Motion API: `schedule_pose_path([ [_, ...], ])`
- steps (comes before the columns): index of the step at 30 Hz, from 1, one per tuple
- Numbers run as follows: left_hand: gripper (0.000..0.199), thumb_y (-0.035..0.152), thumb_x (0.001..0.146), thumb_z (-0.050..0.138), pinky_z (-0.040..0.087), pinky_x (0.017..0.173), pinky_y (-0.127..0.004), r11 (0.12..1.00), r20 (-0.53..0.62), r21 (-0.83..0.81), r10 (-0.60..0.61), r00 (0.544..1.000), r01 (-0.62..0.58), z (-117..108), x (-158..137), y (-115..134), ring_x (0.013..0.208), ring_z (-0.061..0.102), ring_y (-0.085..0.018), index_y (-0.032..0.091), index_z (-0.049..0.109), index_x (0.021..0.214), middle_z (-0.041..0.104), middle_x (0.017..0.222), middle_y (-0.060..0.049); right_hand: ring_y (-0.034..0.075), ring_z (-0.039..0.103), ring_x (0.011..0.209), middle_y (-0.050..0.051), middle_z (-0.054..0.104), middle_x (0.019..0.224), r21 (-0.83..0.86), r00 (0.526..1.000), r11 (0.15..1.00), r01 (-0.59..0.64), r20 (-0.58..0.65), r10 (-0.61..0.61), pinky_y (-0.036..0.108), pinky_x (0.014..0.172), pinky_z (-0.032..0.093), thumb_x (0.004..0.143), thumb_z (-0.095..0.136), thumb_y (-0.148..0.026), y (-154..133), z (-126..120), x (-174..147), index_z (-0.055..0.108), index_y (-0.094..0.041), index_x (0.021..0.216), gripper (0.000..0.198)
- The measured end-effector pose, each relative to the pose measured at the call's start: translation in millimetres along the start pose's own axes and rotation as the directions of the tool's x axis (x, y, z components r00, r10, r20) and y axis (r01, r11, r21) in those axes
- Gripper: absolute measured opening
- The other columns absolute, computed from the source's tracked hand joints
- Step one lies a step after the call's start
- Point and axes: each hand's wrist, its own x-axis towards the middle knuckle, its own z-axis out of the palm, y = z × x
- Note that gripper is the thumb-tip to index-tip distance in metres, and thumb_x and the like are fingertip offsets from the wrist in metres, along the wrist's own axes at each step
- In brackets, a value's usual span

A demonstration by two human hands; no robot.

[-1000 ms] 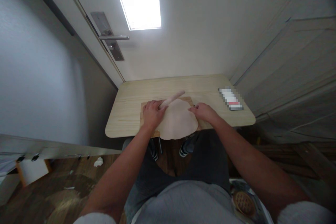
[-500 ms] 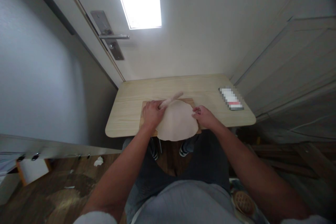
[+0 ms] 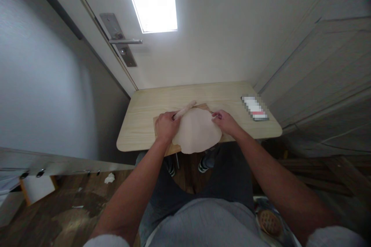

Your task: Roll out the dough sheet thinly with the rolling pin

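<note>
A flat, pale sheet of dough lies on a wooden board, with its near edge hanging past the board. My left hand is closed around the near end of a rolling pin, which slants away to the right along the dough's far left side. At the dough's right edge, my right hand pinches the rim between thumb and fingers. Much of the board is covered by the dough and my left hand.
The board rests on a small light wood table pushed against a door with a metal handle. A phone, blurred out, lies on the table's right side. Crumpled paper is on the floor at left.
The board has turned counterclockwise, and the dough has shifted slightly right. My right hand has moved a little farther from me with the dough's rim; the left stays at the rolling pin.
</note>
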Motion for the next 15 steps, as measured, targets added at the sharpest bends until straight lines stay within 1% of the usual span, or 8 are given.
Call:
schedule_pose_path([
  [3, 0.033, 0.045, 0.094, 0.053, 0.048, 0.086, -0.037, 1.000, 0.004, -0.005, -0.021, 1.000, 0.021, -1.2, -0.4, -0.5, 0.097, 0.063, -0.025, 0.032, 0.071, 0.118, 0.075, 0.105, -0.004, 0.016, 0.059, 0.074, 0.003, 0.066, 0.082, -0.144, 0.998, 0.989, 0.041, -0.031, -0.046, 0.026, 0.069, 0.044, 0.079, 0.063, -0.029, -6.5, 2.4, -5.0, 0.064, -0.020, 0.103, 0.025],
  [5, 0.034, 0.045, 0.093, 0.054, 0.047, 0.088, -0.038, 1.000, 0.020, -0.009, -0.009, 1.000, 0.009, -1.6, 0.0, 0.4, 0.100, 0.063, -0.025, 0.031, 0.071, 0.119, 0.074, 0.108, -0.005, 0.017, 0.060, 0.078, 0.005, 0.068, 0.090, -0.181, 0.999, 0.982, 0.047, -0.015, -0.050, 0.027, 0.072, 0.044, 0.080, 0.063, -0.026, -7.5, 4.2, -8.6, 0.065, -0.021, 0.104, 0.024],
  [7, 0.035, 0.044, 0.092, 0.055, 0.047, 0.091, -0.039, 1.000, 0.034, 0.000, 0.012, 0.999, -0.012, -1.3, 0.4, 1.7, 0.103, 0.061, -0.026, 0.030, 0.070, 0.121, 0.072, 0.111, -0.006, 0.018, 0.061, 0.084, 0.007, 0.069, 0.100, -0.171, 0.998, 0.984, 0.055, 0.024, -0.052, 0.029, 0.076, 0.045, 0.080, 0.061, -0.022, -5.3, 4.6, -9.7, 0.065, -0.020, 0.103, 0.024],
  [9, 0.035, 0.043, 0.092, 0.055, 0.046, 0.093, -0.041, 0.999, 0.038, 0.026, 0.027, 0.999, -0.028, -0.5, 0.3, 2.9, 0.106, 0.060, -0.027, 0.028, 0.070, 0.120, 0.071, 0.112, -0.008, 0.019, 0.061, 0.089, 0.008, 0.069, 0.106, -0.128, 0.995, 0.988, 0.081, 0.075, -0.072, 0.030, 0.080, 0.046, 0.078, 0.059, -0.020, -1.0, 2.8, -7.8, 0.064, -0.020, 0.104, 0.026],
  [12, 0.035, 0.042, 0.092, 0.053, 0.046, 0.093, -0.042, 0.998, 0.032, 0.057, 0.016, 0.999, -0.018, 0.5, -0.4, 4.0, 0.106, 0.059, -0.028, 0.024, 0.070, 0.117, 0.070, 0.110, -0.009, 0.019, 0.061, 0.090, 0.007, 0.069, 0.106, -0.071, 0.984, 0.988, 0.137, 0.126, -0.127, 0.030, 0.083, 0.046, 0.076, 0.059, -0.019, 5.3, -2.3, -1.5, 0.065, -0.019, 0.102, 0.027],
  [15, 0.033, 0.041, 0.092, 0.052, 0.046, 0.093, -0.042, 0.998, 0.031, 0.055, -0.012, 0.999, 0.010, -0.1, -0.1, 4.6, 0.107, 0.059, -0.029, 0.023, 0.070, 0.114, 0.070, 0.111, -0.009, 0.019, 0.060, 0.089, 0.006, 0.069, 0.100, -0.077, 0.972, 0.980, 0.182, 0.163, -0.167, 0.029, 0.081, 0.046, 0.075, 0.058, -0.019, 7.1, -6.9, 3.7, 0.067, -0.018, 0.098, 0.025],
])
